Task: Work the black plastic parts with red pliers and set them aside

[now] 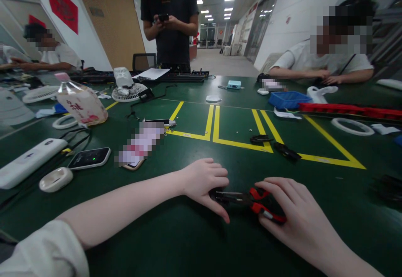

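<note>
Red-handled pliers (251,199): one
Wearer's hands (205,180): two
Pink-capped drink bottle (82,104): one
White rings (359,133): two
Oval cream case (56,179): one
Standing person (172,21): one

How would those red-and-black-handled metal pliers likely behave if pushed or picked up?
Probably stiff and rather heavy for their size: the pliers have a metal-looking head. They'd likely slide rather than roll, since the two handles spread apart.

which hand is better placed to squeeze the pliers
The right hand, probably: it holds the pliers by the red handles, while the left hand is at a dark part near their jaws.
</note>
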### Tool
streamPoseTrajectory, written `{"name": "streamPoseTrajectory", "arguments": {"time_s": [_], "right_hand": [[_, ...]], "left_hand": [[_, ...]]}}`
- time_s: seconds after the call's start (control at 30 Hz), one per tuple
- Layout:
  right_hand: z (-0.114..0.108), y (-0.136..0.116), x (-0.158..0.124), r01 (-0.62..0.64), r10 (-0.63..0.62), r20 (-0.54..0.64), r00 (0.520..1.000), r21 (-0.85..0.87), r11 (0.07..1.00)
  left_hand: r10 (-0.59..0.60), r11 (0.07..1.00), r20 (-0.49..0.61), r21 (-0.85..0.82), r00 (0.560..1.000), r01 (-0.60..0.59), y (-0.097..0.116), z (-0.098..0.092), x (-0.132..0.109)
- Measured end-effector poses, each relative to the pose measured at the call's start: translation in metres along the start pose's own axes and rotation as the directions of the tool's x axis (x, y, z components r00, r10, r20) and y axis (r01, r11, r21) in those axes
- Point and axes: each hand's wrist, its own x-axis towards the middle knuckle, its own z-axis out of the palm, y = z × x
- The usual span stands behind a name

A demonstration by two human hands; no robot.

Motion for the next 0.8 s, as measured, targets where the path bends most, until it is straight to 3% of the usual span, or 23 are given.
{"name": "streamPoseTrajectory", "arguments": {"time_s": [0.33,0.6,0.8], "right_hand": [[-0.003,-0.008,0.005,-0.036,0.038,-0.021,0.999,0.076,0.996],[-0.012,-0.013,0.015,0.035,-0.033,-0.044,0.999,0.059,0.998],[-0.006,-0.009,0.007,0.043,-0.038,-0.059,0.998,0.086,0.995]], "left_hand": [[0.014,0.999,-0.011,-0.035,1.000,-0.015,0.008,0.004,0.008],[0.019,0.962,-0.028,-0.273,0.999,-0.026,0.022,0.011,0.013],[0.020,0.961,-0.021,-0.277,1.000,-0.026,0.023,0.010,0.013]]}}
